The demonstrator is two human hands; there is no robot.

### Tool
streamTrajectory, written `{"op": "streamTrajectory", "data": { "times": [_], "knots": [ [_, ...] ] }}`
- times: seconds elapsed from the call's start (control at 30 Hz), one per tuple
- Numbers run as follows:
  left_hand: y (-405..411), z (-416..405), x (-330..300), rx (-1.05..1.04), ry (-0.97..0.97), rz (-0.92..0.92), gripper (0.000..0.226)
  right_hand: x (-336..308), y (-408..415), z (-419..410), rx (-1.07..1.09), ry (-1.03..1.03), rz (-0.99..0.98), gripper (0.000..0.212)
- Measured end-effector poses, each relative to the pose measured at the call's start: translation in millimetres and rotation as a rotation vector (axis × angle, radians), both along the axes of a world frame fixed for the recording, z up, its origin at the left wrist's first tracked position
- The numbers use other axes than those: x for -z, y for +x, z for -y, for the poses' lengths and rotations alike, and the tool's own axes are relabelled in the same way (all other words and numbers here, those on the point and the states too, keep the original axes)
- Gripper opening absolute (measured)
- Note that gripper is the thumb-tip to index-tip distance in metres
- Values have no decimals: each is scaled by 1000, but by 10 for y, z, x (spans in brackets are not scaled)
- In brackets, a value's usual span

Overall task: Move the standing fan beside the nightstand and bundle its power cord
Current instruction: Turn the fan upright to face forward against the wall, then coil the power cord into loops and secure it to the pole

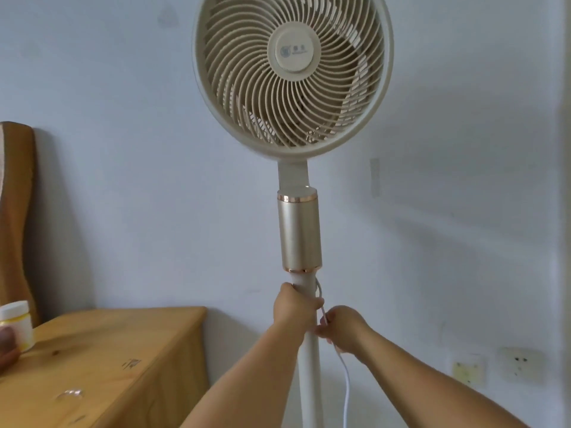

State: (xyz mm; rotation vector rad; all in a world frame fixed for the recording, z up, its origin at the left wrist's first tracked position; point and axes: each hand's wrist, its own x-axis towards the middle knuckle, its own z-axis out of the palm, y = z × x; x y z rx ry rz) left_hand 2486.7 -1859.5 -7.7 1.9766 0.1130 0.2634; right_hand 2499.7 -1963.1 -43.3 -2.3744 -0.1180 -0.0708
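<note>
1. the standing fan (299, 230) stood upright against a pale wall (123, 149), just to the right of the wooden nightstand (102, 359).
2. its round cream head (292, 74) faced the camera, with curved grille ribs spiralling out from a central hub cap.
3. below the head, a champagne-coloured sleeve (299, 233) with copper-toned rings at top and bottom sat on a white pole (310, 366).
4. the left hand (295, 307) was wrapped around the pole just under the lower copper ring, its fingers curled closed on it.
5. the right hand (344, 327) sat just beside the pole on its right side, slightly lower than the left, with its fingertips pressed together on the white power cord (346, 387).
6. above that pinch, the cord made a small loop against the pole near the left hand's fingers; below it, the cord hung down along the pole's right side and out of the frame.
7. how the cord was fastened at the loop could not be told.
8. on the nightstand's wooden surface, at the far left edge, stood a white jar (17, 324) with a yellow band.
9. a small clear, shiny object (69, 395) lay near the front of that surface; what it was could not be told.
10. a wooden headboard (15, 211) rose behind the nightstand at the left.
11. two wall sockets (494, 366) were set low on the wall to the right of the fan, well apart from both hands.
</note>
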Motion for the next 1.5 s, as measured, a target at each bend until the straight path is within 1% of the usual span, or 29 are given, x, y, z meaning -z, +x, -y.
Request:
{"op": "streamTrajectory", "data": {
  "times": [0.1, 0.27, 0.33, 0.4, 0.43, 0.57, 0.77, 0.97, 1.07, 1.13, 1.2, 1.27, 1.3, 1.33, 1.4, 1.47, 1.5],
  "knots": [
    [-96, -1, -13, 18, 3, -25, 34, -21, -51, -6, 7, 22, -31, 17],
    [-173, -10, -3, 38, -4, -26, 39, -13, -115, -22, 12, 14, -32, 24],
    [-196, -20, -7, 52, -9, -18, 44, -39, -157, -19, 13, 15, -35, 19],
    [-242, -42, 3, 62, -7, -24, 49, -56, -207, -10, 14, 62, -49, 8],
    [-265, -62, 11, 67, -3, -31, 50, -65, -230, -6, 20, 105, -62, 6],
    [-343, -176, 77, 117, 10, -72, 54, -79, -313, -18, 45, 231, -89, 13],
    [-444, -360, 311, 189, 53, -140, 42, -16, -451, -113, 55, 327, -108, 17],
    [-541, -420, 586, 308, 87, -230, 35, 191, -712, -104, 59, 332, -255, 17],
    [-620, -350, 762, 414, 106, -287, 42, 223, -829, -94, 123, 405, -194, 15],
    [-684, -270, 897, 473, 106, -322, 41, 212, -889, -92, 145, 514, -148, 15],
    [-747, -187, 1031, 505, 78, -336, 27, 220, -947, -93, 128, 625, -104, 18],
    [-793, -106, 1159, 494, -17, -331, 12, 269, -1010, -88, 124, 707, -63, 21],
    [-807, -81, 1212, 474, -67, -322, 15, 312, -1042, -80, 137, 728, -49, 22],
    [-809, -53, 1250, 454, -114, -316, 20, 365, -1066, -66, 153, 720, -41, 22],
    [-855, -18, 1324, 415, -194, -291, 22, 550, -1147, -6, 199, 576, -76, 27],
    [-877, -3, 1372, 361, -208, -243, 20, 762, -1249, 60, 198, 363, -199, 36],
    [-881, -3, 1394, 334, -219, -226, 19, 871, -1307, 81, 175, 280, -283, 37]
  ]
}}
